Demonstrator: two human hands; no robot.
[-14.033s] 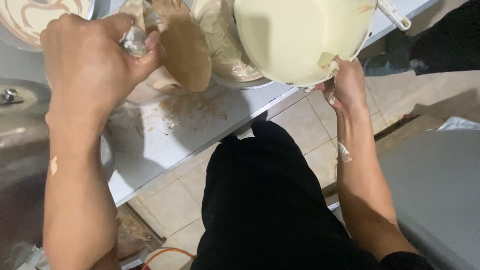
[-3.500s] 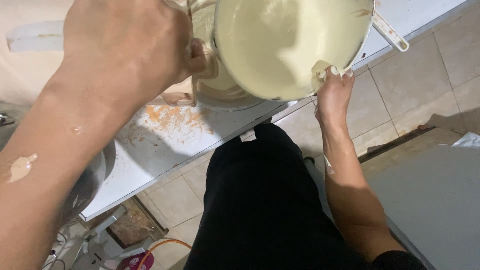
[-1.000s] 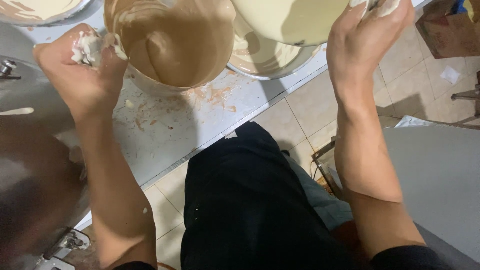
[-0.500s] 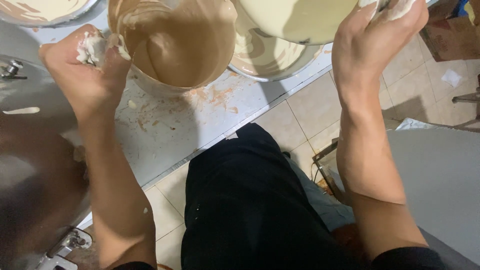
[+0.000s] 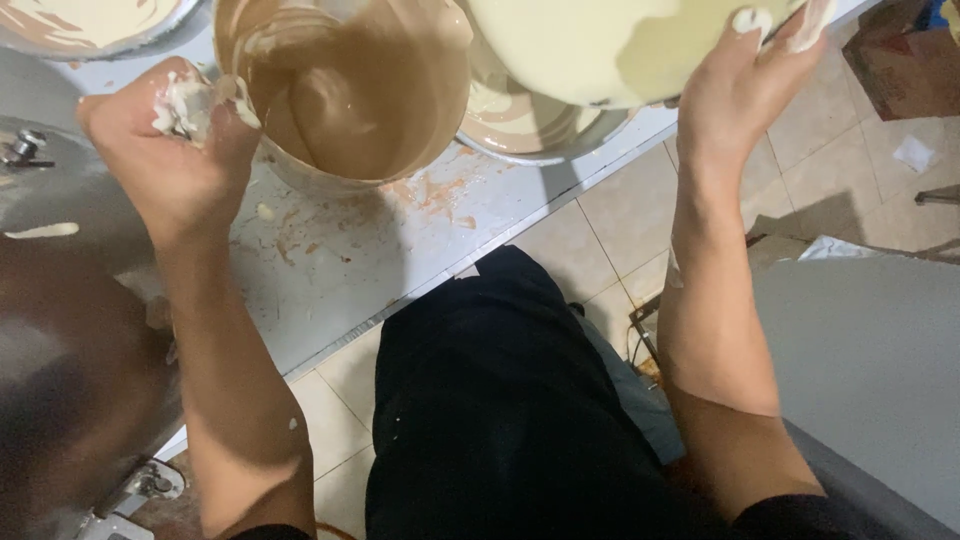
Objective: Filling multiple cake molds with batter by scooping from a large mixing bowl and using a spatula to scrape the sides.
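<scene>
Right fingers clamp the cream-batter bowl; left fingers tip the brown-batter tub.

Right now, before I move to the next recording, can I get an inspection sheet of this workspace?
Surface: white worktop, smeared with brown and cream spatter.
Job's things: bowl of brown batter; tilted cream-batter bowl over a marbled pan.
Clutter: another marbled pan at top left; steel machine on the left.
Grips: left hand, batter-coated, at the brown bowl's rim; right hand grips the cream bowl.
Cables: nothing seen.
Surroundings: tiled floor, cardboard box.
</scene>
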